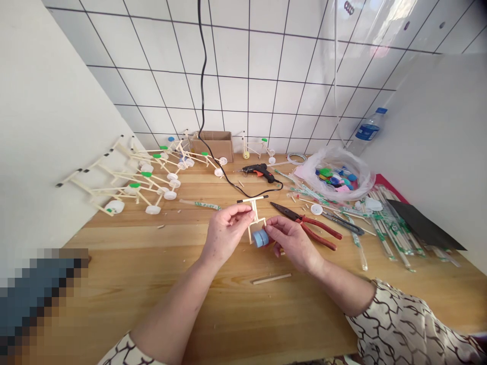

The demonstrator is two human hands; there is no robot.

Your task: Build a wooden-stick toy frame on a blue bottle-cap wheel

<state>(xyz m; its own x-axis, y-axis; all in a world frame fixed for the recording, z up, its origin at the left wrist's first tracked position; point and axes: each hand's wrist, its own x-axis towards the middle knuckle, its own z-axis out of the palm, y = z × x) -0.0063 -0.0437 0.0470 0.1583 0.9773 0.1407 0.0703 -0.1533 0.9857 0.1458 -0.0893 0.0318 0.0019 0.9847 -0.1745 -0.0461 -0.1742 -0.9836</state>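
Observation:
Above the middle of the table, my left hand [228, 225] pinches the upright of a small handlebar-and-fork frame [254, 204] made of pale sticks. Its crossbar has black tips, and two prongs point down. Between the prongs sits a wheel of paired blue bottle caps [261, 238]. My right hand [291, 241] is closed at the wheel's right side, thumb and finger by the right prong; whether they press the prong, the caps or both is partly hidden. A loose pale stick [272, 278] lies below my hands.
Red-handled pliers [315, 230], a utility knife [344, 223] and a glue gun [258, 171] lie nearby. Several stick tricycles [133, 187] stand left. A bag of caps [335, 175], wrapped sticks [393, 223], a bottle [369, 132] and a cardboard box [215, 144] line the sides and back.

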